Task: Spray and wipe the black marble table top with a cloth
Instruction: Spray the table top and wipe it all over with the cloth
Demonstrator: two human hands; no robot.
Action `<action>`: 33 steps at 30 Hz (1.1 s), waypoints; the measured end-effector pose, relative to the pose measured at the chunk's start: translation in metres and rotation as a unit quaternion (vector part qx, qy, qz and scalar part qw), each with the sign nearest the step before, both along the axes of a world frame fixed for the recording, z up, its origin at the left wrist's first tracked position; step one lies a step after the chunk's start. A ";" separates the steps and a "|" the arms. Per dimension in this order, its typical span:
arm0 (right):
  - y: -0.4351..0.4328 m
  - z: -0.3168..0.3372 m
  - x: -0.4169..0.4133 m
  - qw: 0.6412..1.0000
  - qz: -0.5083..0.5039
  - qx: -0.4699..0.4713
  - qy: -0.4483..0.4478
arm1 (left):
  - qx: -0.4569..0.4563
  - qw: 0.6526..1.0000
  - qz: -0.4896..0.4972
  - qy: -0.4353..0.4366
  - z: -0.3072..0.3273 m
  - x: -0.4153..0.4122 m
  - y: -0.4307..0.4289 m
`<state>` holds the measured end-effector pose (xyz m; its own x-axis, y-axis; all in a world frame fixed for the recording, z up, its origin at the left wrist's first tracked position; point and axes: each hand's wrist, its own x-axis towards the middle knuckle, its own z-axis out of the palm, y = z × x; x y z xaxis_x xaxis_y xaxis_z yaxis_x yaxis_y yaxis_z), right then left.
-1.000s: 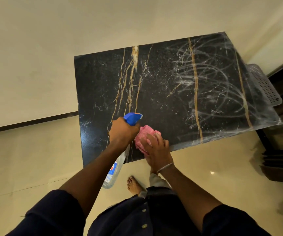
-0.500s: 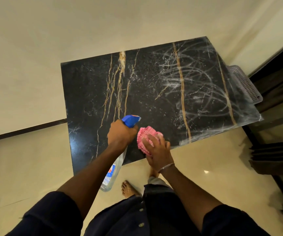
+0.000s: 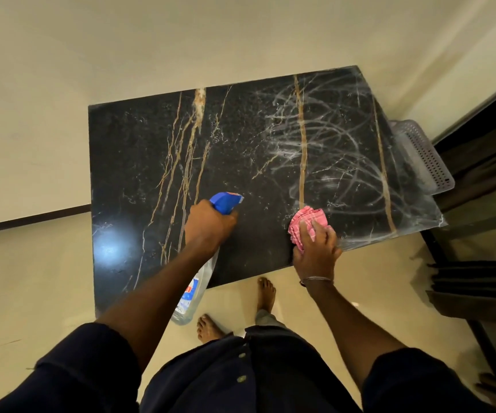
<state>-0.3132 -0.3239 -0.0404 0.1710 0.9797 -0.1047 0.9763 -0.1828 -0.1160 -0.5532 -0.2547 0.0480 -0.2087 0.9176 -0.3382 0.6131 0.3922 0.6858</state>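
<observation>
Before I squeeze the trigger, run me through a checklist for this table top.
1. Grip: the left hand holds the spray bottle: ok.
2. Aim: the nozzle points over the table top: ok.
3. Wiper ready: the right hand presses the pink cloth on the marble: ok.
4. Right side free of white streaks: not ok, smears cover it.
5. Liquid left in the bottle: cannot tell.
</observation>
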 end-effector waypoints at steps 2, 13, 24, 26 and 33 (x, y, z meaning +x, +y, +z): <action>-0.002 -0.002 -0.021 0.998 0.064 0.004 -0.005 | -0.004 1.000 0.005 -0.003 0.000 0.011 0.002; 0.014 -0.013 0.048 0.959 0.276 0.031 -0.065 | -0.007 0.999 0.043 0.008 0.009 0.047 0.019; 0.065 0.002 -0.014 0.985 0.173 0.011 -0.016 | -0.005 0.996 0.089 0.015 0.015 0.056 0.027; 0.071 -0.002 -0.024 0.958 0.284 0.011 -0.024 | -0.001 0.996 0.092 0.013 0.016 0.058 0.029; 0.110 -0.001 0.056 0.974 0.223 0.038 -0.027 | 0.001 0.993 0.116 0.003 0.019 0.055 0.041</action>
